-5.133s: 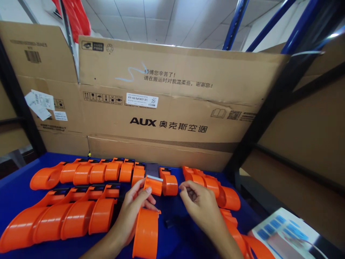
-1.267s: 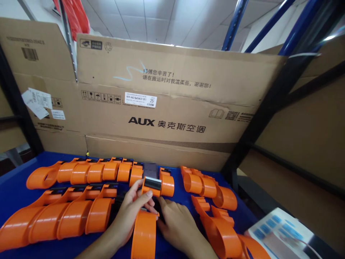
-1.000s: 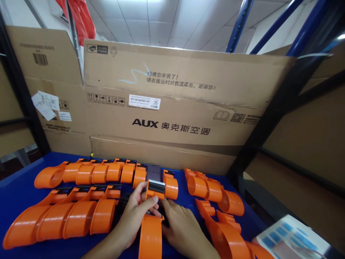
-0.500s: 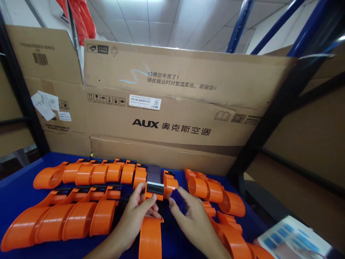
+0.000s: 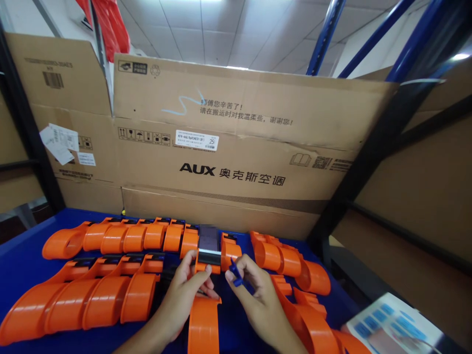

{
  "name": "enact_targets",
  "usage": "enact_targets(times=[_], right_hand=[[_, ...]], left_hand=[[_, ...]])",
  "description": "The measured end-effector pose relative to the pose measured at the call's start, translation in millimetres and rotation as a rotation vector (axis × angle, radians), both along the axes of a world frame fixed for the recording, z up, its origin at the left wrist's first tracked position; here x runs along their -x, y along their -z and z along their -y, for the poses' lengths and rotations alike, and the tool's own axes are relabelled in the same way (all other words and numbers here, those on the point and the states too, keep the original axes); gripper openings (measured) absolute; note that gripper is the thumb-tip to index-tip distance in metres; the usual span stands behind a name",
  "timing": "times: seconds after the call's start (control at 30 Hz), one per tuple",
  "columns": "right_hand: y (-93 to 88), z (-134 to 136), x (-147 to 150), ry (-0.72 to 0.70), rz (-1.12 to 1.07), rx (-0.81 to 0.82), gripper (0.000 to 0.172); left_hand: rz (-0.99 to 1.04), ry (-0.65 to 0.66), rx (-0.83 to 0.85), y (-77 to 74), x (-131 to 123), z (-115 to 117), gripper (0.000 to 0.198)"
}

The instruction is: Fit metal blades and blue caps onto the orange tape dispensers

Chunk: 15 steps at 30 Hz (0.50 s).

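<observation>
Orange tape dispenser (image 5: 204, 319), curved body, toothed blade (image 5: 209, 252), gripped by left hand (image 5: 182, 295)

We see of ourselves only two bare hands and the forearms behind them; our left hand (image 5: 183, 291) shows knuckles and short, plain nails on thumb and forefinger; our right hand (image 5: 258, 295) is likewise bare, its fingers slim, the nails short; both forearms run uncovered to the lower edge of the view; any sleeve lies out of sight.
</observation>
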State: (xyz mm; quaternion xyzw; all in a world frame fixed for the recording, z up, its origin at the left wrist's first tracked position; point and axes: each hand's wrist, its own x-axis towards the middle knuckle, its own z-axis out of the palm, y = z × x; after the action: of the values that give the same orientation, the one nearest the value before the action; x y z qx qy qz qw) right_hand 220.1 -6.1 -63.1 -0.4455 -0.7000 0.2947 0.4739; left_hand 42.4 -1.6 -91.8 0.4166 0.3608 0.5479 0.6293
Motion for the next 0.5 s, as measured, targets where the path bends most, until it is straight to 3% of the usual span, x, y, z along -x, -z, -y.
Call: enact_targets(times=[0.23,0.5], right_hand=[[13.1,-7.0,5.0,0.007,-0.102,0.009,0.03],[11.8,-1.8,11.2,-0.085,-0.094,0.033,0.018]], left_hand=[[0.018,0.015,0.009,1.5,-0.7,1.2,0.037],[0.04,0.007,0.026,-1.8,-1.5,3.7,0.035]])
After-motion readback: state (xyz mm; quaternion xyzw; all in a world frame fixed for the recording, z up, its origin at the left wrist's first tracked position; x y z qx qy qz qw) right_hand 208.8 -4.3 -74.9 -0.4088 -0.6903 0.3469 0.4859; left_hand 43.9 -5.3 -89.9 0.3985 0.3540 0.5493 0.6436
